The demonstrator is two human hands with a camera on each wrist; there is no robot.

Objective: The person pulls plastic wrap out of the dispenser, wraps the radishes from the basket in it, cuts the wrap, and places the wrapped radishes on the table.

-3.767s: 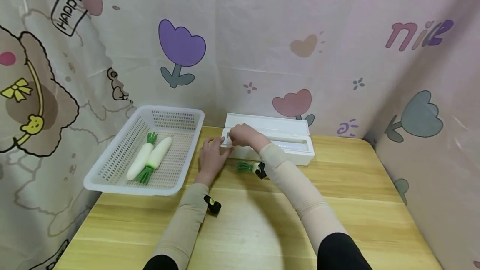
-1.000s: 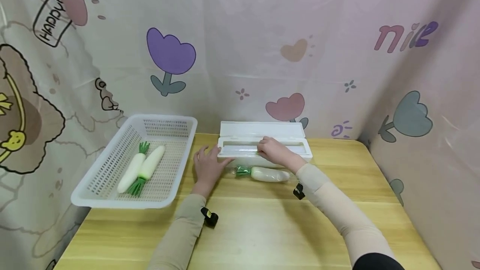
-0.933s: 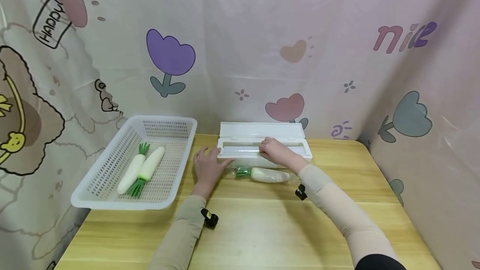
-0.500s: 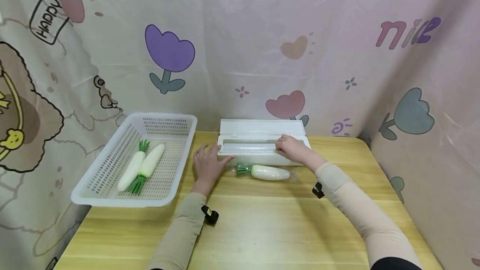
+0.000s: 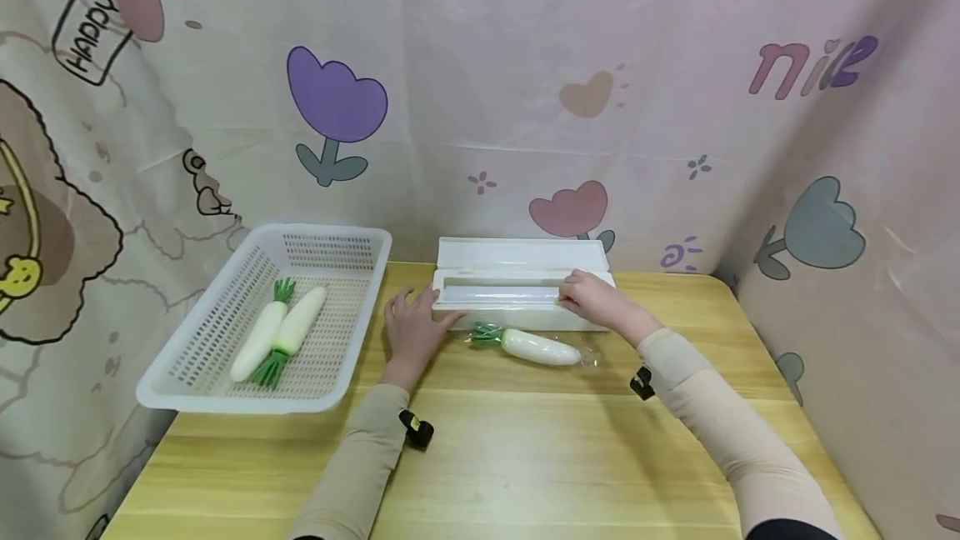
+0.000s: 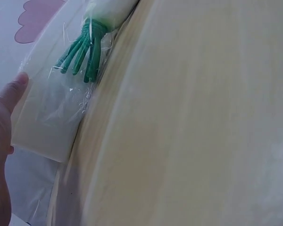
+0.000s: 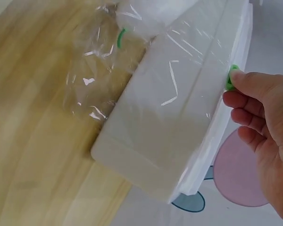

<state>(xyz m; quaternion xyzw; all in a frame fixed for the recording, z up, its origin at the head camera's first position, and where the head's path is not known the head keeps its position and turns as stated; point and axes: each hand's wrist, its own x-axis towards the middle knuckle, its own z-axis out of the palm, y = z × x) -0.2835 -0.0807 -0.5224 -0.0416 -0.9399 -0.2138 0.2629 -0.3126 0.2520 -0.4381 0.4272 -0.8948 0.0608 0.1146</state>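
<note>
A white cling film box [image 5: 517, 321] stands at the back of the table with its lid raised. My left hand [image 5: 412, 330] grips its left end, thumb on the front face and fingers at the corner. Near the box's right end, my right hand [image 5: 600, 304] pinches a small green slide cutter [image 7: 230, 84] on the top edge, as the right wrist view shows. Clear film hangs over the front of the box. Against that front lies a toy white radish [image 5: 542, 348] with green stalks [image 6: 87, 49], covered in the clear film.
On the left, a white perforated basket [image 5: 352, 315] holds a white radish [image 5: 258, 342] and another white radish [image 5: 302, 319], both unwrapped. A printed curtain [image 5: 480, 90] hangs close behind and beside the wooden table [image 5: 510, 457].
My right hand has slid from the box's left end to near its right end. My left hand stays at the left corner. The wrapped radish's tip has shifted slightly toward me.
</note>
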